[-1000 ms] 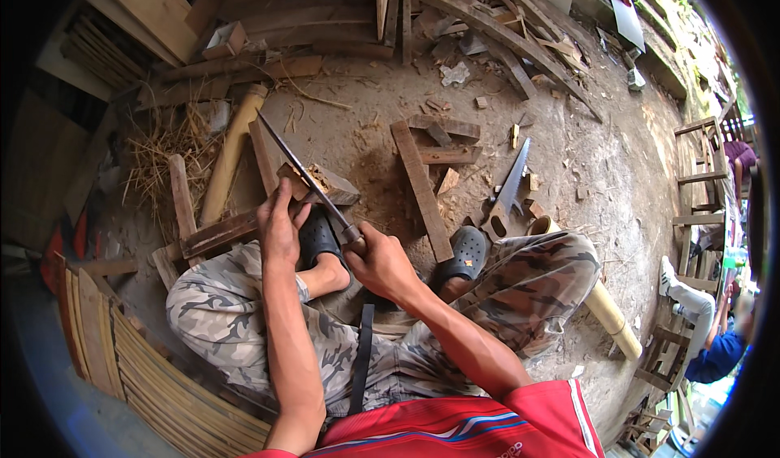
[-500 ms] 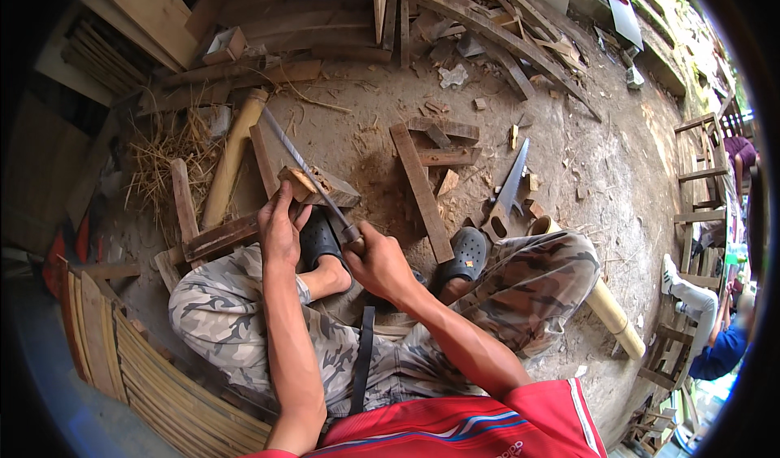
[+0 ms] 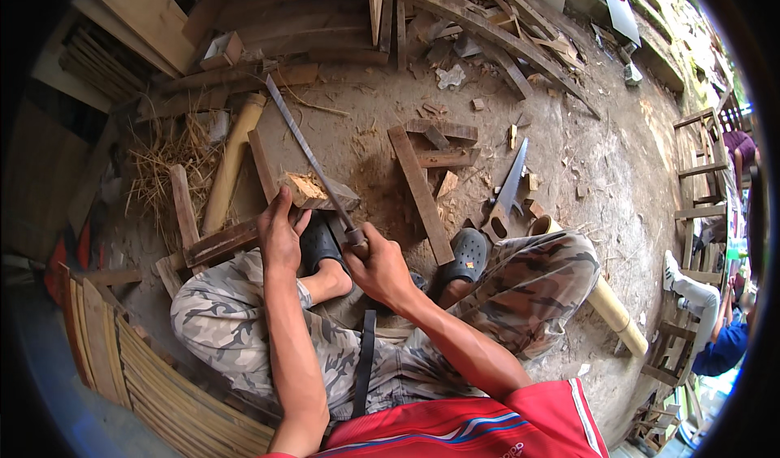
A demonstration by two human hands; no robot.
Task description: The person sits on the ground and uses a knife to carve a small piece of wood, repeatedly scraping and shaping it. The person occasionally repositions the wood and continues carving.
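My left hand (image 3: 280, 237) grips the near left side of a short wood block (image 3: 339, 195), its fingers at the block's end. A pale, splintered cut face (image 3: 306, 188) shows on top of the block. My right hand (image 3: 380, 268) is closed round the handle of a machete (image 3: 304, 143). The long, narrow blade slants up to the left, passing over the block. I cannot tell whether the blade touches the wood. Just below the block is my dark clog (image 3: 319, 243).
A handsaw (image 3: 509, 190) lies right of several wooden pieces (image 3: 422, 194) on the dirt floor. A bamboo pole (image 3: 236, 161) and straw (image 3: 175, 165) are at left. Scrap timber (image 3: 504, 31) is piled at the back. Another person (image 3: 721, 348) sits at far right.
The machete blade has lifted and shifted away from the block's cut face, which now shows more. My left hand has stayed in about the same place on the block.
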